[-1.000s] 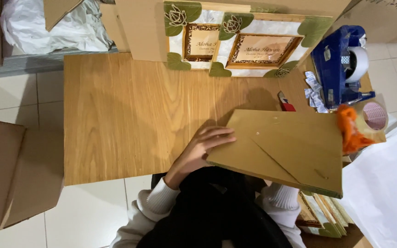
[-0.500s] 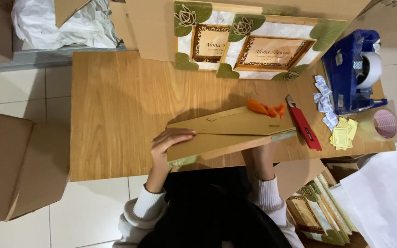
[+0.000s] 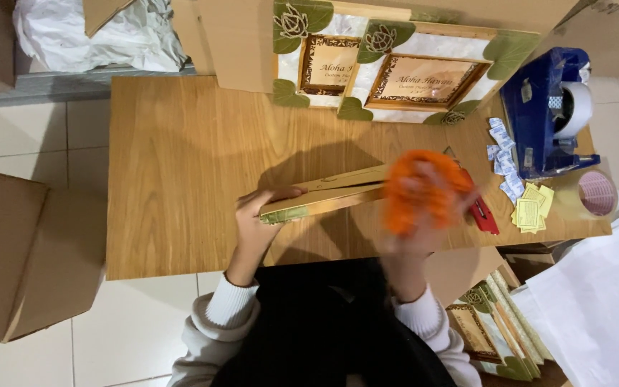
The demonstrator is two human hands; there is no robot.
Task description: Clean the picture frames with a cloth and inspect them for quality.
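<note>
The left hand (image 3: 256, 215) grips the end of a flat cardboard piece (image 3: 324, 195) that stands on its edge on the wooden table (image 3: 173, 165). The right hand (image 3: 424, 215) is wrapped around a blurry orange thing (image 3: 420, 188) at the other end, just beside a red cutter (image 3: 480, 209) and some yellow slips (image 3: 531, 213).

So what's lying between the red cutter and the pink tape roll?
Small yellow slips on the table, between cutter and tape roll, in the head view.
</note>
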